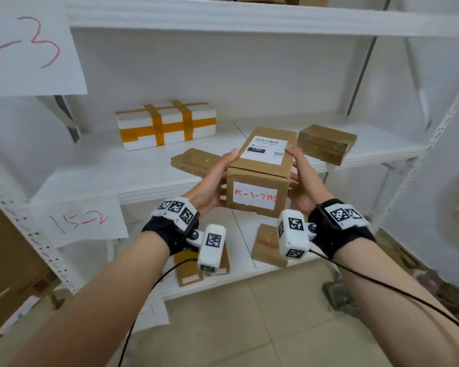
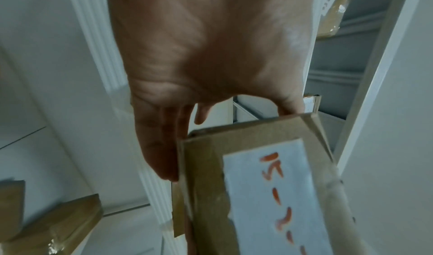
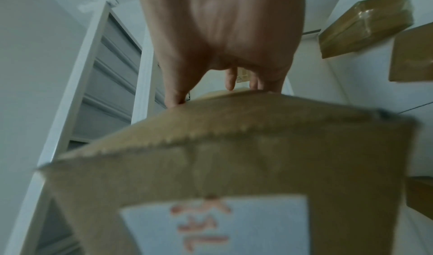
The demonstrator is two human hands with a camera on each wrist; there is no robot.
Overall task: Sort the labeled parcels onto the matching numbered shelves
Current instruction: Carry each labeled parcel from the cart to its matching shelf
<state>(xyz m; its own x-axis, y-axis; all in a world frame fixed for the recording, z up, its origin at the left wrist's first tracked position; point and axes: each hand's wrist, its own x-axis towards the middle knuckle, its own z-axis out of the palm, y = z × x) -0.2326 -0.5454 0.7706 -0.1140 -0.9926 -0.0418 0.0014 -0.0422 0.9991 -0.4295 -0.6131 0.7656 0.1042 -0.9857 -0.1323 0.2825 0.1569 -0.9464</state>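
I hold a brown cardboard parcel in front of the middle shelf, just above its front edge. A white sticker on its near face reads "15-2-" in red, followed by more digits, and a printed shipping label sits on top. My left hand grips the parcel's left side with the thumb on the top edge. My right hand grips its right side the same way. The left wrist view shows my left hand with its fingers along the parcel. In the right wrist view my right hand is behind the blurred parcel. A paper sign "15-2" hangs from this shelf's front edge.
On the middle shelf lie a white foam box with orange tape, a flat brown parcel and a brown parcel at the right. A sign ending "-3" hangs higher up. The lower shelf holds two small brown parcels.
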